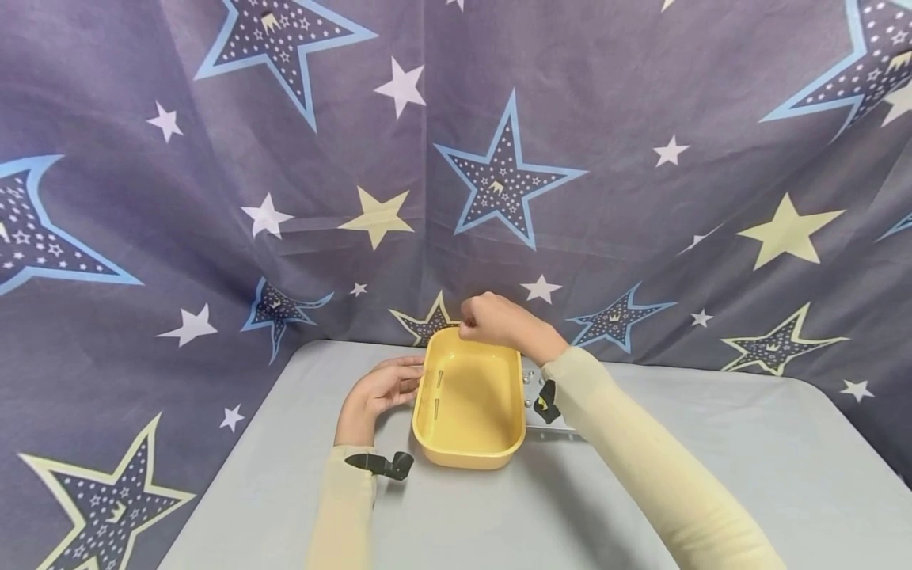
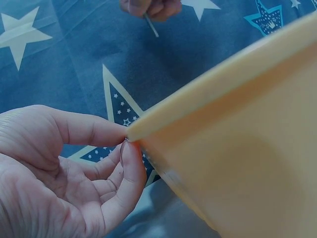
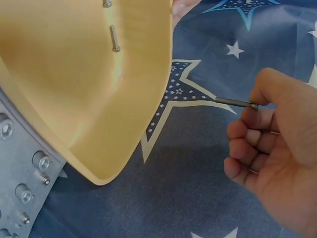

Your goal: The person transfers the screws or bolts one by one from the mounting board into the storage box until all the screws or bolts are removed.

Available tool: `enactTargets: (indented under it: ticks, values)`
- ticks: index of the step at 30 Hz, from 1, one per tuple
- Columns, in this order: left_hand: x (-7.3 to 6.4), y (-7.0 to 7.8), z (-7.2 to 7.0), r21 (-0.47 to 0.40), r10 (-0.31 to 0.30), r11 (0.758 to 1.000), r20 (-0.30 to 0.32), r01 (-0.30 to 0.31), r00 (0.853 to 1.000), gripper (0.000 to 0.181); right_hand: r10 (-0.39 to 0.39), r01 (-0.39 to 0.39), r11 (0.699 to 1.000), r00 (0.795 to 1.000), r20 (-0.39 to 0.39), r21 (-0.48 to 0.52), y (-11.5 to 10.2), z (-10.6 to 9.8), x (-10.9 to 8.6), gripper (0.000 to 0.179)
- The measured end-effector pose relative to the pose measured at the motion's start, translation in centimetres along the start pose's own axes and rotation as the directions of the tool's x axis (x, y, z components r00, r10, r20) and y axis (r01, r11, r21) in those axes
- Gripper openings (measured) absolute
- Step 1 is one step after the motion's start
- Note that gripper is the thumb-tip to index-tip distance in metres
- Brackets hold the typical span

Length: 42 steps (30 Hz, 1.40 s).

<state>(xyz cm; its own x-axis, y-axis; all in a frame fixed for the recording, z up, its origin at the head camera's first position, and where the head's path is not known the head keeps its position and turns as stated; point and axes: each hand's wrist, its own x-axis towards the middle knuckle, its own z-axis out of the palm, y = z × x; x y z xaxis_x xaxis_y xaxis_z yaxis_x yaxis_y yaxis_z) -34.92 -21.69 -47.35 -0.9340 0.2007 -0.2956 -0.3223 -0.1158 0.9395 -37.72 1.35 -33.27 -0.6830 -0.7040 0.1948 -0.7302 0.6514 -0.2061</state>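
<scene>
A yellow tray (image 1: 470, 396) with rounded corners stands between the hands, and two bolts (image 3: 115, 39) lie inside it. My right hand (image 1: 496, 319) is above the tray's far end. In the right wrist view, its thumb and forefinger pinch the head end of a bolt (image 3: 235, 102), whose shank points away from the palm. My left hand (image 1: 388, 385) is beside the tray's left wall. Its thumb and a fingertip meet around a small shiny metal piece (image 2: 127, 140), mostly hidden, close to the rim in the left wrist view.
A grey metal plate (image 3: 25, 168) with holes and several bolt heads lies right of the tray, partly hidden by the right forearm. A grey table (image 1: 249, 483) is underneath. Star-patterned cloth (image 1: 606, 237) hangs behind and on the left.
</scene>
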Motion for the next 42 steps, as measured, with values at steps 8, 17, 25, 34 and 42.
enactTargets:
  ticks: [8,17,25,34,42]
  values:
    - [-0.1,-0.2,0.1,-0.012,-0.005,1.000,0.002,0.005,1.000,0.051,0.043,-0.041,0.999,0.994,0.100,-0.018,0.2,0.3,0.3,0.036]
    - [0.3,-0.1,-0.1,-0.003,0.006,1.000,0.002,-0.006,1.000,0.051,-0.024,0.029,0.999,0.993,0.120,-0.044,0.4,1.0,0.9,0.030]
    - [0.3,0.4,-0.2,0.003,0.011,1.000,0.017,-0.011,1.000,0.052,-0.002,0.014,0.998,0.984,0.177,-0.068,0.2,1.2,1.7,0.011]
    - [0.0,0.4,0.2,0.007,0.012,1.000,0.035,-0.013,0.999,0.053,0.029,-0.013,0.997,0.973,0.230,-0.074,0.2,3.4,1.7,0.020]
    - [-0.2,0.1,0.1,0.015,0.007,1.000,0.012,-0.008,1.000,0.051,0.040,-0.026,0.998,0.972,0.232,-0.064,-0.1,5.6,1.7,0.047]
